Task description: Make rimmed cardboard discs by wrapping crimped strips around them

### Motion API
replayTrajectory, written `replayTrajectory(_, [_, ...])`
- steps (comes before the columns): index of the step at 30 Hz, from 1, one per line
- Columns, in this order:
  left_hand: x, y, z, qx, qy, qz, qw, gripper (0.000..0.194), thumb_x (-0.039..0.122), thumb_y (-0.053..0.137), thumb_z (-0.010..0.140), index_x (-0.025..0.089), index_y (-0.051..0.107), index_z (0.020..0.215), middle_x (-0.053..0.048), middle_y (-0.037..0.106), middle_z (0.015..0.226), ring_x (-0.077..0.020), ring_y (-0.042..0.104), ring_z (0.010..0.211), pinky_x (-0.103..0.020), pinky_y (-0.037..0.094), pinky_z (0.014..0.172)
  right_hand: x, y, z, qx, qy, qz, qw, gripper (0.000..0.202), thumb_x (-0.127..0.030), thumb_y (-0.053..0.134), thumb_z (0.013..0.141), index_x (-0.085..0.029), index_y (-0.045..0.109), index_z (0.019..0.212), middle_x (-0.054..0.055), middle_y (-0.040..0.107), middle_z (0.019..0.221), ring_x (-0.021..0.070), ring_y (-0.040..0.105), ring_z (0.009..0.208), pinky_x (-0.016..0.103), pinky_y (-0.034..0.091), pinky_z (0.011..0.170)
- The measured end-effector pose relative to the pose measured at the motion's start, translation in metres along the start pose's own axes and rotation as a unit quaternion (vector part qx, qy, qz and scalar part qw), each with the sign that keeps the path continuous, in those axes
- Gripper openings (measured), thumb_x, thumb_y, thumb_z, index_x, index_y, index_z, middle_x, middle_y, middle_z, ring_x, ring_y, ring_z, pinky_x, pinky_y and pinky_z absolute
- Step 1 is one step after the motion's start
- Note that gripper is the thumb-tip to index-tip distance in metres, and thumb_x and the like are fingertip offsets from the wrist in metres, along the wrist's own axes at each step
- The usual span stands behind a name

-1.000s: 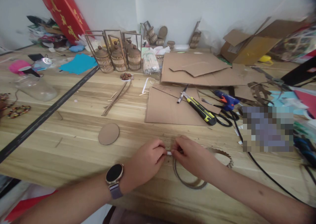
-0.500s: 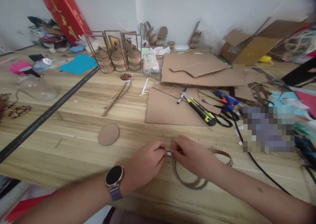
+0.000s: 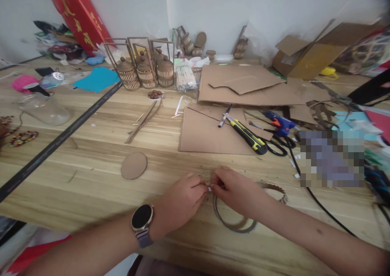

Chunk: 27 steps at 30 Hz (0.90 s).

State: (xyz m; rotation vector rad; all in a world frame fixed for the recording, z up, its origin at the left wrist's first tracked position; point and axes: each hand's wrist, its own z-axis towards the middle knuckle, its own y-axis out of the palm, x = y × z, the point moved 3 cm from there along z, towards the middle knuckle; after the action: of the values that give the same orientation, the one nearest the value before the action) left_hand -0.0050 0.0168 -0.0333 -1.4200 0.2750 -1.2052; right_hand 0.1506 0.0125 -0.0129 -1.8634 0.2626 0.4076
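Up close on the table, a brown loop lies partly under our R hand; can't tell if we grip it too. It's prob. light, springy cardboard, best taken by the rim w/o squashing. Just past, our L hand and R hand pinch a tiny white strip b/w them, prob. thin & easily torn, so we'd hold its ends. Farther: a cardboard disc, then a cutter.

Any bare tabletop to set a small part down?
Yes: between the round brown cardboard disc and the nearer flat brown cardboard sheet; also between that disc and the left hand. Crowded: by the right hand, with curved brown strips, and around the yellow-and-black utility knife and blue plastic glue gun.
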Motion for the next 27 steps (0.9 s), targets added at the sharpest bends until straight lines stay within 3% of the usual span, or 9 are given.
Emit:
replayTrajectory(17, [0.004, -0.001, 0.003, -0.022, 0.03, 0.047, 0.998, 0.029, 0.015, 0.041, 0.1, 0.013, 0.068, 0.088, -0.008, 0.064, 0.091, -0.0204, 0.057, 0.085, -0.034, 0.05, 0.08, -0.002, -0.001, 0.002, -0.013, 0.004, -0.001, 1.0, 0.012, -0.015, 0.051, 0.084, -0.017, 0.062, 0.079, 0.006, 0.063, 0.078, 0.0181, 0.056, 0.071, 0.027, 0.034, 0.061])
replayTrajectory(23, [0.007, 0.0, 0.003, -0.026, 0.056, 0.08, 0.995, 0.026, 0.015, 0.041, 0.1, 0.012, 0.066, 0.093, -0.008, 0.063, 0.091, -0.0204, 0.056, 0.086, -0.034, 0.05, 0.083, 0.005, -0.009, 0.005, -0.051, -0.013, 0.041, 0.998, 0.018, -0.018, 0.052, 0.086, -0.018, 0.066, 0.074, 0.003, 0.066, 0.074, 0.0174, 0.057, 0.07, 0.026, 0.036, 0.06])
replayTrajectory(27, [0.008, 0.001, 0.003, -0.014, 0.066, 0.099, 0.993, 0.024, 0.013, 0.043, 0.099, 0.011, 0.065, 0.092, -0.007, 0.062, 0.089, -0.0207, 0.056, 0.085, -0.034, 0.05, 0.081, 0.015, -0.014, 0.005, -0.069, -0.017, 0.081, 0.994, 0.022, -0.018, 0.048, 0.088, -0.02, 0.069, 0.081, 0.0, 0.065, 0.069, 0.0152, 0.056, 0.065, 0.024, 0.037, 0.059])
